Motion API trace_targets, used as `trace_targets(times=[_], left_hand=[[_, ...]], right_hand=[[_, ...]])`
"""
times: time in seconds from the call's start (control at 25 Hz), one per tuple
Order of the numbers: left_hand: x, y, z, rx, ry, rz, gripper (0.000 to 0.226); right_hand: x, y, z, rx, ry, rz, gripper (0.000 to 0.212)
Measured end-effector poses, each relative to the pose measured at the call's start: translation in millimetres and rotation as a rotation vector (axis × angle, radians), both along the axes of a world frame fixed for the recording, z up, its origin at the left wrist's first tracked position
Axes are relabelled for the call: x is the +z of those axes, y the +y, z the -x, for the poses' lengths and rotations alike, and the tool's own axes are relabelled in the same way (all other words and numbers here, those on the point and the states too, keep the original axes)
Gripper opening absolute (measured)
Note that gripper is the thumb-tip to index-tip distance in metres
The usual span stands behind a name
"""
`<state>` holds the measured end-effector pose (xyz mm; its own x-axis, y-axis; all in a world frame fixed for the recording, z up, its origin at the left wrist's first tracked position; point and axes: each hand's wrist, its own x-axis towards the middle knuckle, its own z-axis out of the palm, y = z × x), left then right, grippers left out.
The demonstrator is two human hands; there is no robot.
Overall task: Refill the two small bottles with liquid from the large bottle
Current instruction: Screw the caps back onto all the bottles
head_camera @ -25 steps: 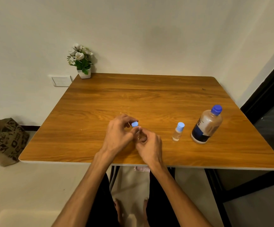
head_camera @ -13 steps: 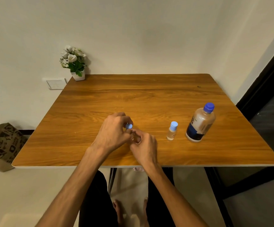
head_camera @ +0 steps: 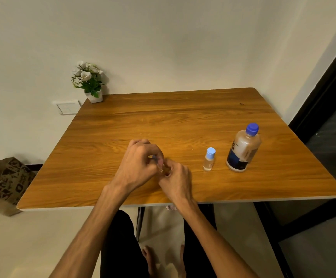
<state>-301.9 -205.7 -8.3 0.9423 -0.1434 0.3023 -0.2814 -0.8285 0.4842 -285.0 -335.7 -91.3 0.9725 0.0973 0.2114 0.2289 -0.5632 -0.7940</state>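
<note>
On the table (head_camera: 183,121), the large bottle (head_camera: 243,149) stands upright, cap up.

light: dim, warm | shadows: soft | focus: sharp centre | edges: wide-angle bowing of table (head_camera: 183,121)

A square wooden table (head_camera: 179,125) with warm orange grain and a pale edge is standing against a light wall. A small white pot of white flowers (head_camera: 88,81) is sitting on its far left corner. Toward the right, a large bottle (head_camera: 243,149) with a blue cap and dark label is standing upright. Just beside it on the left, a small bottle (head_camera: 209,160) with a light blue cap is standing upright, not touching it.
</note>
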Motion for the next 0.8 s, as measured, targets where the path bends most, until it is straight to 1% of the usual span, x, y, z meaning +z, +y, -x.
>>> trace_targets(times=[0.08, 0.12, 0.2, 0.32, 0.44, 0.52, 0.56, 0.6, 0.64, 0.68, 0.72, 0.76, 0.8], left_hand=[[-9.9, 4.3, -3.4, 0.105, -0.056, -0.007, 0.017], [-13.3, 5.6, -5.8, 0.143, -0.053, -0.019, 0.019], [-17.0, 6.4, -9.8, 0.126, -0.006, 0.005, 0.019], [-15.3, 0.3, -11.5, 0.067, -0.012, -0.021, 0.014], [-14.6, -4.7, -11.1, 0.088, -0.039, -0.048, 0.02], [-12.5, -19.3, -10.3, 0.08, -0.097, -0.024, 0.026], [-8.7, -25.7, -8.9, 0.078, -0.137, 0.004, 0.028], [-4.3, -47.8, -15.2, 0.031, -0.182, 0.07, 0.027], [0.7, -78.0, -24.4, -0.034, -0.214, 0.135, 0.027], [10.9, -89.4, -24.8, -0.056, -0.219, 0.178, 0.027], [23.2, -108.2, -30.3, -0.074, -0.2, 0.215, 0.03], [34.7, -128.5, -39.8, -0.101, -0.169, 0.23, 0.035], [41.9, -142.0, -46.0, -0.119, -0.112, 0.2, 0.044]], right_hand=[[0.9, -1.0, -0.2, -0.005, 0.022, 0.011, 0.023], [1.3, -1.7, -0.4, 0.002, 0.039, 0.011, 0.018], [4.9, -3.2, 1.6, 0.013, 0.067, 0.004, 0.023], [9.5, -5.9, 0.8, 0.03, 0.085, 0.012, 0.028], [17.8, -12.4, 5.0, 0.067, 0.104, 0.013, 0.028], [27.4, -33.1, 18.1, 0.062, 0.088, -0.075, 0.033], [33.1, -43.5, 25.2, 0.025, 0.051, -0.136, 0.04], [38.0, -70.1, 30.9, -0.084, -0.015, -0.199, 0.044], [44.7, -103.7, 35.2, -0.223, -0.097, -0.238, 0.041], [53.4, -118.1, 37.4, -0.33, -0.153, -0.305, 0.034], [61.7, -139.5, 34.3, -0.445, -0.202, -0.361, 0.028], [67.8, -161.6, 26.7, -0.541, -0.236, -0.396, 0.028], [67.2, -175.2, 19.3, -0.598, -0.239, -0.41, 0.033]])
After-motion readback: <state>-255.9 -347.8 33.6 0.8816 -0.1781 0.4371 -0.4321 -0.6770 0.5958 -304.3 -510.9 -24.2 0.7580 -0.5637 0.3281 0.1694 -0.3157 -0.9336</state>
